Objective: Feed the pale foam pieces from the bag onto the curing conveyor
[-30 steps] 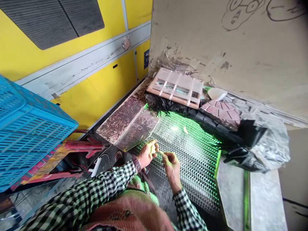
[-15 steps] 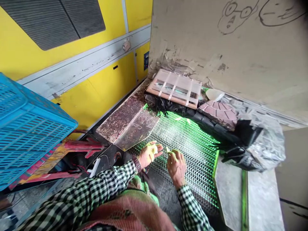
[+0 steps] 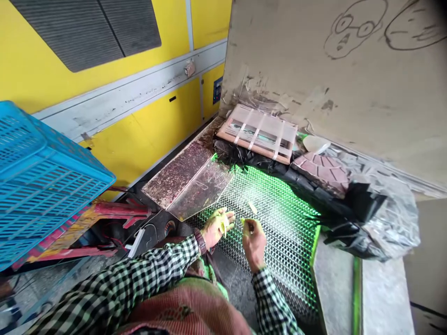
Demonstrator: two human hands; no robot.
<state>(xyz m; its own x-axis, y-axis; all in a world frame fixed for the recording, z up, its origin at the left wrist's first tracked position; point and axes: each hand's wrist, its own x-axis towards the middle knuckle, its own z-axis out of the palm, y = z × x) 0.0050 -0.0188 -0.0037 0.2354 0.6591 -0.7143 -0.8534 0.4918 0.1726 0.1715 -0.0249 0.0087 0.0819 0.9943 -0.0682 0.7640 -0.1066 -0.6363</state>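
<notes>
pale yellow pieces (image 3: pixel 224 225) held in the half-curled left hand (image 3: pixel 211 231), probably cupped against spilling; at its 3 o'clock, the right hand (image 3: pixel 253 239) pinches 1 yellow bit (image 3: pixel 242 220).

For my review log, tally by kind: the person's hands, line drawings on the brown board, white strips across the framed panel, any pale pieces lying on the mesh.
Left hand, right hand: 2
Line drawings: 2
White strips: 3
Pale piece on mesh: 1
Total: 8
</notes>
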